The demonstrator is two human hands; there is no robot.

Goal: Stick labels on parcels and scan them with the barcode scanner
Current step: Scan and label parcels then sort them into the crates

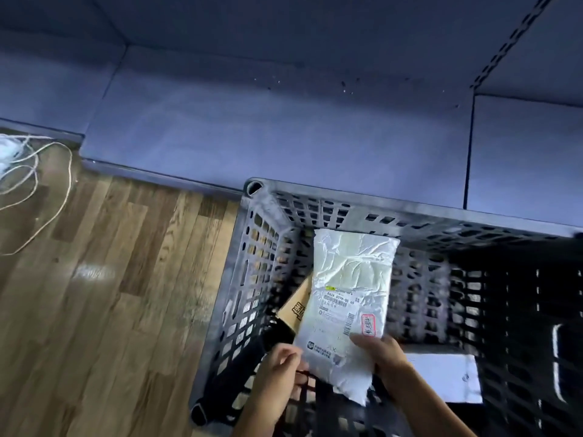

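Note:
A white plastic mailer parcel (pixel 347 298) with a printed shipping label (pixel 339 307) and a small red-stamped sticker is held over a dark grey perforated crate (pixel 262 247). My right hand (pixel 381 357) grips the parcel's lower right edge, thumb on top. My left hand (pixel 277 370) pinches its lower left corner. Under the parcel, a brown cardboard box (pixel 295 310) and a second white parcel (pixel 441 376) lie in the crate. No barcode scanner is in view.
The crate stands on a wood-pattern floor (pixel 110 279), against a blue-grey wall panel (pixel 284 127). White cord (pixel 34 178) lies looped on the floor at far left.

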